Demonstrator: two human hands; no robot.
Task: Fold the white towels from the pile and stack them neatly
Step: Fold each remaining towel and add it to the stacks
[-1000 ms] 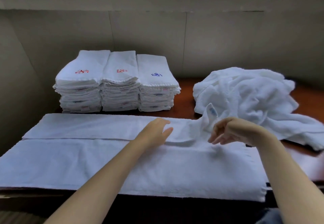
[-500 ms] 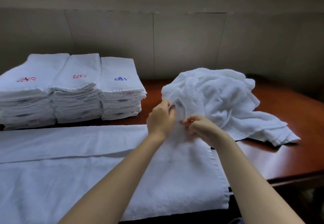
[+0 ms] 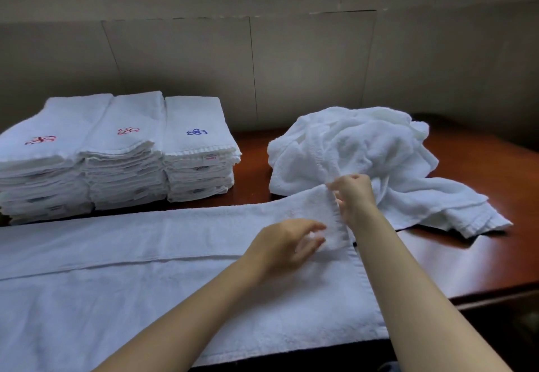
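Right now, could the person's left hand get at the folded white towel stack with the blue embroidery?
Probably yes. The left hand rests open on the spread white towel, holding nothing, and only flat towel and bare wooden table lie between it and the blue-embroidered folded towel stack.

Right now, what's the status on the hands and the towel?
Right hand pinches far right corner of flat white towel. Left hand open beside it. Unfolded white pile waits behind.

There is one camera, worn on the person's head. It looks forward and down at the table from close by. A wall stands behind the table. Both forearms reach in from the bottom edge.
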